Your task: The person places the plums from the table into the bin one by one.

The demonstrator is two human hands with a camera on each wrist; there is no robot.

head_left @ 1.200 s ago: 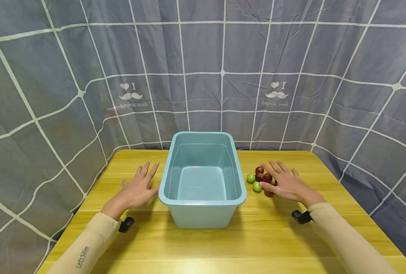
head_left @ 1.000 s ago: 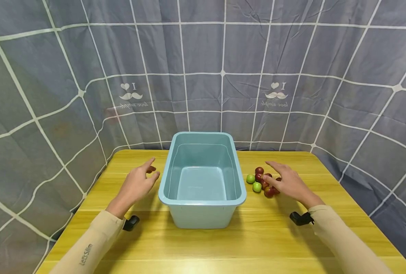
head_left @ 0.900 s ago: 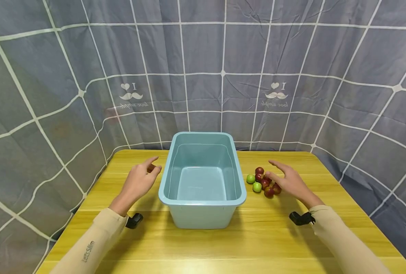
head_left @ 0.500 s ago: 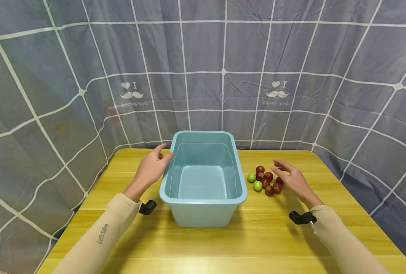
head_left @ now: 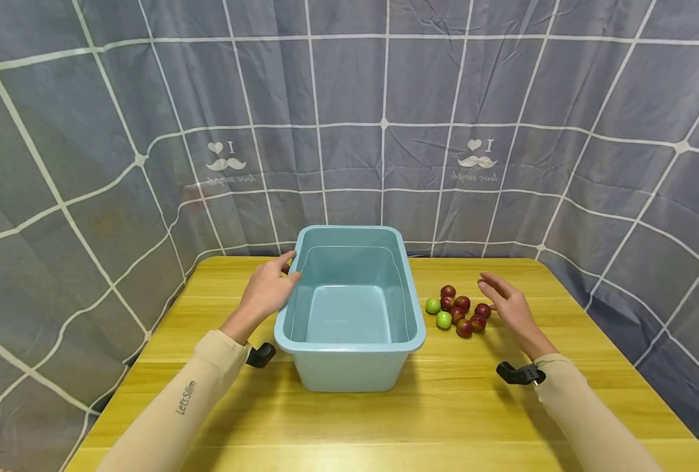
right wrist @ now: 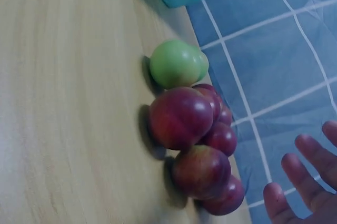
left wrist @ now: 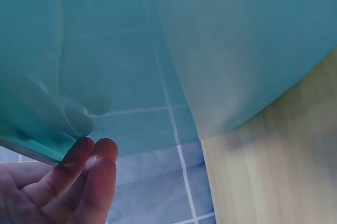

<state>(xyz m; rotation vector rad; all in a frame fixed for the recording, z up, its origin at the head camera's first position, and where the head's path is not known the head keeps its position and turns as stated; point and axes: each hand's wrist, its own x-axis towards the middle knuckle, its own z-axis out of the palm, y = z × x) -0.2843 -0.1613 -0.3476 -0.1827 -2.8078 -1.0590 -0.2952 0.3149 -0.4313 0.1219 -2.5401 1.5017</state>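
Note:
A light blue plastic tub (head_left: 349, 367) stands in the middle of the table in the head view. My left hand (head_left: 265, 287) holds its left rim, the thumb over the edge and the fingers beneath it on the outside. In the left wrist view, those fingertips (left wrist: 100, 153) meet the tub's outer wall. To the tub's right lies a cluster of round dark red fruits like plums (head_left: 464, 328), with two green fruits (head_left: 443, 320) on its left side. My right hand (head_left: 511, 311) hovers just right of the cluster, fingers relaxed and holding nothing.
The wooden table (head_left: 349, 429) has a pale yellow top. A grey checked curtain (head_left: 349, 157) hangs behind it and on both sides. A black wrist camera (head_left: 261, 355) sits under the left sleeve, another black camera (head_left: 517, 374) under the right.
My left hand has moved right from beside the tub onto its rim and taken hold. The right hand has drawn back rightward from over the red fruits, uncovering them. Tub and fruits look unmoved.

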